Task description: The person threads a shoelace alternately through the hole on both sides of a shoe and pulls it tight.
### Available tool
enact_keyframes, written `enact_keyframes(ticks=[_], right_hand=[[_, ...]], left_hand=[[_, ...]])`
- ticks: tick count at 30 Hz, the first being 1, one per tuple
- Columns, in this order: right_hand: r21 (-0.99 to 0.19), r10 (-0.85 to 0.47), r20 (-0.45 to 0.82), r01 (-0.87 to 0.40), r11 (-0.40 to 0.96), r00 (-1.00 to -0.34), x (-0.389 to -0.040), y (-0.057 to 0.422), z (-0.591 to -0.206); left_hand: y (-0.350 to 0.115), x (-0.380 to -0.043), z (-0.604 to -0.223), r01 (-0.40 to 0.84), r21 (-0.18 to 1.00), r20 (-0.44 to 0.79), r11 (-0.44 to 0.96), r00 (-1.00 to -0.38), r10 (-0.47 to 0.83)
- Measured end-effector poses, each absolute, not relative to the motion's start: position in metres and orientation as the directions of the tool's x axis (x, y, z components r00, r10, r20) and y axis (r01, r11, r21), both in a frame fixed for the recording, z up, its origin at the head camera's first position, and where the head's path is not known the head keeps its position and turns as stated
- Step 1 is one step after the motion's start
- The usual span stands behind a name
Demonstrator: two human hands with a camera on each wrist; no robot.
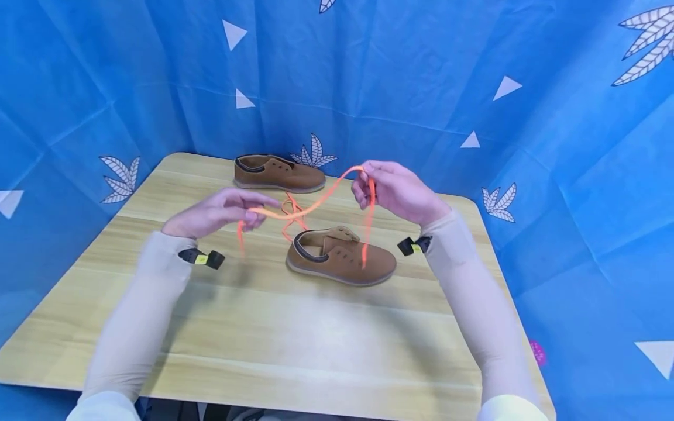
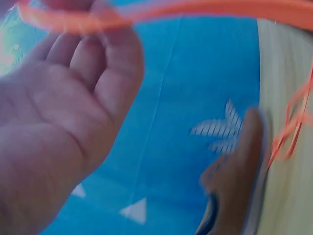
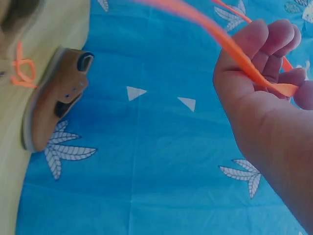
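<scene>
An orange shoelace (image 1: 286,217) hangs in a curve between my two hands, above the table. My left hand (image 1: 218,211) pinches it near one end, and a short tail drops below the fingers. On the other side, my raised right hand (image 1: 397,190) grips the lace (image 3: 234,51) between thumb and curled fingers, its longer tail falling in front of the near shoe. That brown shoe (image 1: 329,266) sits upright with bare eyelets, toe to the right. In the left wrist view, the lace (image 2: 220,7) crosses the fingers, and blur hides the fingertips.
A matching brown shoe (image 1: 300,177) stands at the table's back edge, also without a lace in its eyelets. Between the shoes lies another loosely looped orange lace (image 2: 296,120). Blue patterned cloth (image 1: 316,70) hangs behind and beside the wooden table (image 1: 253,327).
</scene>
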State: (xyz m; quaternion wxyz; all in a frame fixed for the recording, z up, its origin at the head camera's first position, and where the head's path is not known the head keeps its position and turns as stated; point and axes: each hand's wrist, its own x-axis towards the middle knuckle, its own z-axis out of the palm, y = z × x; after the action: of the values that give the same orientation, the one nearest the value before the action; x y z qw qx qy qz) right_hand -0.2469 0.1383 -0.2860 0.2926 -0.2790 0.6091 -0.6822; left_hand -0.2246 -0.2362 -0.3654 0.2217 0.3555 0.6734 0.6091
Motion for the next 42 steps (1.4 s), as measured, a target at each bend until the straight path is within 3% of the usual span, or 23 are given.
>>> enact_keyframes(ticks=[3,6,10,12,15,21,26,35,42], right_hand=[[-0.996,-0.724,0.011,0.054,-0.066,-0.690,-0.235,0.153,-0.297],[-0.998,-0.696,0.012,0.030,-0.048,-0.717,-0.227,0.168,-0.309],[-0.990,-0.596,-0.006,-0.079,0.116,-0.803,-0.218,0.185,-0.325],[-0.962,-0.532,-0.011,-0.137,0.238,-0.847,-0.213,0.192,-0.333],[-0.903,-0.463,-0.014,-0.188,0.387,-0.886,-0.208,0.202,-0.344],[-0.812,-0.457,0.015,-0.277,0.514,-0.889,-0.199,0.221,-0.361],[-0.783,-0.467,-0.025,-0.273,0.559,-0.884,-0.191,0.236,-0.373],[-0.846,-0.547,-0.222,-0.119,0.519,-0.807,-0.180,0.268,-0.382],[-0.872,-0.569,-0.288,-0.035,0.489,-0.770,-0.176,0.295,-0.382]], left_hand=[[-0.227,-0.224,-0.376,0.170,0.978,0.188,-0.117,-0.497,0.847],[-0.219,-0.223,-0.385,0.106,0.987,0.160,-0.125,-0.465,0.871],[-0.201,-0.221,-0.392,0.080,0.995,-0.005,0.055,-0.531,0.848],[-0.192,-0.220,-0.396,0.102,0.987,-0.049,0.121,-0.530,0.846],[-0.183,-0.221,-0.401,0.121,0.984,-0.052,0.134,-0.522,0.851],[-0.179,-0.224,-0.402,0.104,0.987,-0.049,0.125,-0.544,0.838],[-0.176,-0.227,-0.401,0.129,0.978,-0.069,0.165,-0.543,0.837],[-0.173,-0.229,-0.402,0.173,0.963,-0.072,0.209,-0.580,0.812],[-0.173,-0.232,-0.400,0.179,0.947,-0.107,0.265,-0.605,0.789]])
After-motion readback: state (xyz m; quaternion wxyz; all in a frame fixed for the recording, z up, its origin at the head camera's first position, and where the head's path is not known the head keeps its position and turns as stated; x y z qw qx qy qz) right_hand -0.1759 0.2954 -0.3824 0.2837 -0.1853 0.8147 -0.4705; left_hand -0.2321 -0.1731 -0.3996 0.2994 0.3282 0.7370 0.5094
